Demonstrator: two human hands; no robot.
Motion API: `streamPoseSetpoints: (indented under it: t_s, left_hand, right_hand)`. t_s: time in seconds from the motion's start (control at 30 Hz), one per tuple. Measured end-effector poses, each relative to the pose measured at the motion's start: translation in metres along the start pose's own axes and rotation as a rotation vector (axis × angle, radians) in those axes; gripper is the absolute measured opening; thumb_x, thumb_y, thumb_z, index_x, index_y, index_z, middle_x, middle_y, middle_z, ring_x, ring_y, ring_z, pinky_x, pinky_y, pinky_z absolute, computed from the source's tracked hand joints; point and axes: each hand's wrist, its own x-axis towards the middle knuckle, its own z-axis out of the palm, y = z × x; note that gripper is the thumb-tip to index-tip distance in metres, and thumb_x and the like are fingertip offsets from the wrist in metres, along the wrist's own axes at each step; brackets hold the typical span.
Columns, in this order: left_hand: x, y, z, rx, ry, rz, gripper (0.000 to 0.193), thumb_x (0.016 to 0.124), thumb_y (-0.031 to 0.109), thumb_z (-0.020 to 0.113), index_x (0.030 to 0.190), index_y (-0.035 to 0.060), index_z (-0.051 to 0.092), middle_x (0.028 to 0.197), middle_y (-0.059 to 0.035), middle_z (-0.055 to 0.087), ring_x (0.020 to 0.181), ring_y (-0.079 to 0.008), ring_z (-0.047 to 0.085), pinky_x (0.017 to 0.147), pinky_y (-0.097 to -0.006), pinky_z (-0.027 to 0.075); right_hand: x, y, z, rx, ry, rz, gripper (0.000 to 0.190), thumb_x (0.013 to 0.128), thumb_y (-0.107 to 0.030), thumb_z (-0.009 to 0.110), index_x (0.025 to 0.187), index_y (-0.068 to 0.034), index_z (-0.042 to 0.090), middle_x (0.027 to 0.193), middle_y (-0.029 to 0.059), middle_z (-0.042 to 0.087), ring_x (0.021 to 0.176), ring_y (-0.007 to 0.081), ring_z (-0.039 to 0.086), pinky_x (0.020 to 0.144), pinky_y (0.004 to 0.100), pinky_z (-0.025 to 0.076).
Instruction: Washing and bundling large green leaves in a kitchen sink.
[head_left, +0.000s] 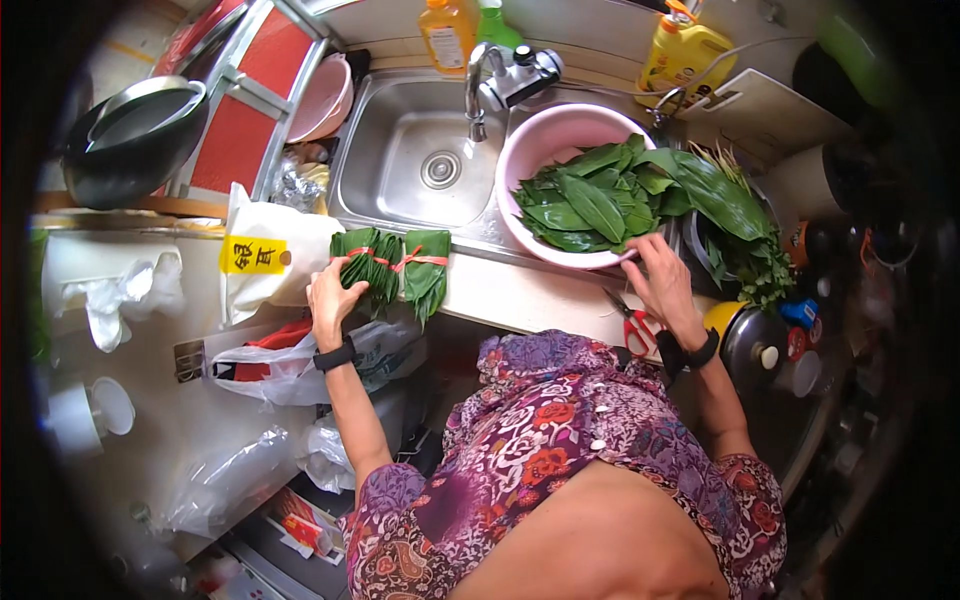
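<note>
My left hand (331, 296) rests its fingertips on a folded bundle of long green leaves (367, 262) tied with red string, at the counter's edge. Beside it to the right lies a second tied leaf bundle (426, 271). My right hand (661, 281) touches the near right rim of a pink plastic basin (517, 232), fingers bent; whether they pinch the rim is unclear. Broad wet green leaves (592, 206) fill much of the basin. Red-handled scissors (637, 330) lie on the counter just below my right hand.
A steel sink (405, 161) with a chrome faucet (480, 90) lies left of the basin. More leaves (724, 202) and leafy herbs spread to the right, above a lidded pot (750, 345). A white bag (300, 232) with a yellow label stands left of the bundles. Bottles line the back.
</note>
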Motion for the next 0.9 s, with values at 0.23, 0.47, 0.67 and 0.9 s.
streamPoseSetpoints:
  t_s: [0.23, 0.47, 0.67, 0.9]
  left_hand:
    - [-0.010, 0.034, -0.009, 0.186, 0.183, 0.059, 0.058, 0.069, 0.033, 0.073, 0.120, 0.0114, 0.055, 0.119, -0.0130, 0.056, 0.112, -0.0308, 0.047, 0.095, -0.0465, 0.034]
    - [-0.008, 0.120, -0.013, -0.376, 0.321, 0.398, 0.043, 0.075, 0.021, 0.069, 0.114, 0.0084, 0.058, 0.115, -0.0148, 0.057, 0.110, -0.0313, 0.050, 0.096, -0.0412, 0.037]
    - [-0.011, 0.212, 0.029, -0.639, 0.044, 0.729, 0.041, 0.077, 0.017, 0.067, 0.115, 0.0049, 0.057, 0.114, -0.0147, 0.058, 0.108, -0.0305, 0.053, 0.095, -0.0385, 0.040]
    - [0.014, 0.267, 0.077, -0.582, -0.011, 0.846, 0.046, 0.074, 0.016, 0.068, 0.118, 0.0090, 0.055, 0.119, -0.0149, 0.054, 0.110, -0.0321, 0.050, 0.095, -0.0407, 0.040]
  right_hand:
    - [0.033, 0.007, 0.019, -0.199, 0.026, 0.084, 0.025, 0.080, -0.017, 0.064, 0.096, -0.003, 0.050, 0.090, 0.0155, 0.054, 0.080, 0.0340, 0.059, 0.067, 0.0425, 0.047]
    - [0.055, 0.017, 0.050, -0.293, -0.058, 0.134, 0.033, 0.077, -0.019, 0.067, 0.094, 0.001, 0.047, 0.087, 0.0197, 0.056, 0.072, 0.0361, 0.062, 0.061, 0.0446, 0.051]
    - [0.057, 0.035, 0.067, -0.310, -0.030, 0.140, 0.027, 0.074, -0.008, 0.066, 0.091, 0.000, 0.047, 0.087, 0.0201, 0.056, 0.070, 0.0373, 0.062, 0.059, 0.0454, 0.051]
    - [0.055, 0.032, 0.061, -0.209, 0.108, 0.043, 0.021, 0.071, -0.004, 0.062, 0.086, -0.003, 0.048, 0.086, 0.0161, 0.053, 0.076, 0.0358, 0.057, 0.063, 0.0459, 0.048]
